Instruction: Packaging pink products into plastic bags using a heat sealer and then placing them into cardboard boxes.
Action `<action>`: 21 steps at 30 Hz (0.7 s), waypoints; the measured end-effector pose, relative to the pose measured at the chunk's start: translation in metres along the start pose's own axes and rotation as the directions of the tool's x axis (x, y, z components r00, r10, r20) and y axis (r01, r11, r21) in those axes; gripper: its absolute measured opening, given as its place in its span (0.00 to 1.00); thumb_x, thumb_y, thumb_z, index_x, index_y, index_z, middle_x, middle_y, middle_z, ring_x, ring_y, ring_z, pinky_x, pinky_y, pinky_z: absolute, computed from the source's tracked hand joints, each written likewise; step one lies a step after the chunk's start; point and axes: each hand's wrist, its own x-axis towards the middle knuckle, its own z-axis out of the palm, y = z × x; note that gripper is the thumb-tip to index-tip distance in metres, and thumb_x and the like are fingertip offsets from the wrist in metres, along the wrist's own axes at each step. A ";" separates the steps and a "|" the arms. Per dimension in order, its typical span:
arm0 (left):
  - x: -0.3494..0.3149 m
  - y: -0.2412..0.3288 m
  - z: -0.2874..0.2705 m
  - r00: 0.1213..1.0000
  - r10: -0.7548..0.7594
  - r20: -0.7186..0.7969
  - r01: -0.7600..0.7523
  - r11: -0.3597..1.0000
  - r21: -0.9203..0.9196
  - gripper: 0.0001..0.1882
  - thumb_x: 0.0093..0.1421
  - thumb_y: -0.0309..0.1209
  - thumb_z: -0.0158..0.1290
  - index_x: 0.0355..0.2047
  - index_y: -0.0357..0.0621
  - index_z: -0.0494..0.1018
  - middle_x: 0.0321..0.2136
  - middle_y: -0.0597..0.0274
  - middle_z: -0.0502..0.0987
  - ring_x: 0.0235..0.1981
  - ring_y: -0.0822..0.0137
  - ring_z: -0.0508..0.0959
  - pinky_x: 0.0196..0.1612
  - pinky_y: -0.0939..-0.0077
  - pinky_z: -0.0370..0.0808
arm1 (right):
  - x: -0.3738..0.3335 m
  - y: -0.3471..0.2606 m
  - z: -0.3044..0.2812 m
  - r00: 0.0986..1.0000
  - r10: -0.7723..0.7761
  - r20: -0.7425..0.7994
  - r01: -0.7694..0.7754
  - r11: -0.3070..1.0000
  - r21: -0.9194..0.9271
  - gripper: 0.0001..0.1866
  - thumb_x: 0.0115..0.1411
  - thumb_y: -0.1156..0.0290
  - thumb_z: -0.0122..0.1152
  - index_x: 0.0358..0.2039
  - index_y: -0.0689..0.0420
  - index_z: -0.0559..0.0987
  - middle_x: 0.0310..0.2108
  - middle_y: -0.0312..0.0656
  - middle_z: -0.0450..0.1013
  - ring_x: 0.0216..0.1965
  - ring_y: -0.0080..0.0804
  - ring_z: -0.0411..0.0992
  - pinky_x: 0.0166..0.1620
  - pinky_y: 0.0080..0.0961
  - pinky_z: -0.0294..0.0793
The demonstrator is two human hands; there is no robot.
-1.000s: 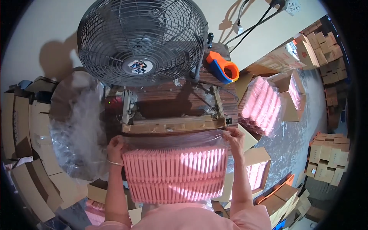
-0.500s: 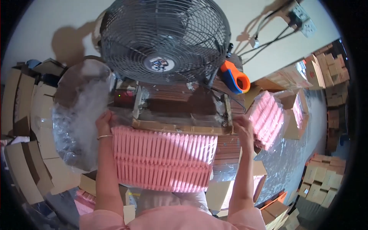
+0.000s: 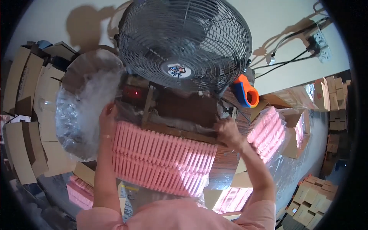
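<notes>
Brown tabletop | 1 fan | 1 front pink pack | left hand pinching film | right hand: grip unclear

Back edge of the bench: barred by the fan (a wide, round cage), with the dispenser filling the back right corner. Middle: crossed by the sealer, whose front bar runs along the back of the pack. The pack covers most of the front part. Left edge: obstructed by the left hand and, beside it, the sack. A bare strip, passable from the front right corner, ends at the right hand.
</notes>
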 end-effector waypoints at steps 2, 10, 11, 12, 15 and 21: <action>-0.040 -0.009 0.003 0.958 0.245 -0.149 -0.216 0.958 0.188 0.20 0.60 0.38 0.54 0.45 0.33 0.71 0.39 0.55 0.76 0.41 0.65 0.75 0.45 0.74 0.72 | 0.006 -0.017 0.024 0.879 -0.045 -0.474 0.019 0.998 -0.060 0.11 0.35 0.71 0.61 0.24 0.55 0.74 0.27 0.42 0.69 0.33 0.39 0.71 0.33 0.35 0.71; -0.140 -0.011 -0.004 0.991 -0.081 0.105 0.032 0.914 0.405 0.21 0.57 0.32 0.54 0.50 0.35 0.69 0.42 0.50 0.76 0.45 0.63 0.75 0.48 0.69 0.71 | 0.018 -0.036 -0.065 0.400 0.858 -0.322 0.149 0.286 0.947 0.06 0.50 0.85 0.55 0.24 0.59 0.72 0.24 0.33 0.69 0.28 0.18 0.67 0.32 0.17 0.67; -0.151 -0.031 -0.002 0.988 -0.088 0.129 0.036 0.933 0.359 0.21 0.57 0.31 0.54 0.50 0.36 0.69 0.41 0.49 0.76 0.44 0.60 0.76 0.47 0.68 0.71 | -0.009 0.000 -0.035 0.331 0.885 -0.328 0.044 0.333 0.942 0.06 0.49 0.85 0.56 0.25 0.59 0.72 0.24 0.32 0.69 0.27 0.18 0.65 0.32 0.17 0.66; -0.162 -0.030 0.011 0.961 -0.105 0.256 -0.014 0.906 0.423 0.23 0.54 0.29 0.54 0.51 0.35 0.68 0.41 0.50 0.76 0.43 0.63 0.75 0.48 0.69 0.70 | -0.031 0.010 -0.027 0.287 0.884 -0.370 0.095 0.358 0.929 0.04 0.51 0.84 0.54 0.24 0.60 0.72 0.24 0.31 0.67 0.26 0.19 0.63 0.33 0.17 0.64; -0.198 0.001 0.082 0.878 0.249 0.409 -0.396 0.859 0.326 0.28 0.51 0.29 0.57 0.53 0.32 0.66 0.40 0.49 0.73 0.41 0.57 0.73 0.46 0.65 0.70 | -0.085 0.024 -0.012 -0.033 0.955 -0.294 0.029 0.295 0.955 0.03 0.47 0.80 0.50 0.25 0.62 0.72 0.24 0.33 0.64 0.28 0.22 0.61 0.34 0.17 0.61; -0.209 0.051 0.090 0.824 0.414 0.388 -0.560 0.705 0.435 0.32 0.53 0.38 0.58 0.54 0.34 0.66 0.46 0.49 0.71 0.47 0.57 0.71 0.49 0.70 0.67 | -0.034 -0.141 -0.020 0.663 0.526 -0.533 0.247 0.518 0.819 0.07 0.49 0.75 0.55 0.30 0.55 0.77 0.29 0.35 0.73 0.37 0.32 0.69 0.48 0.35 0.64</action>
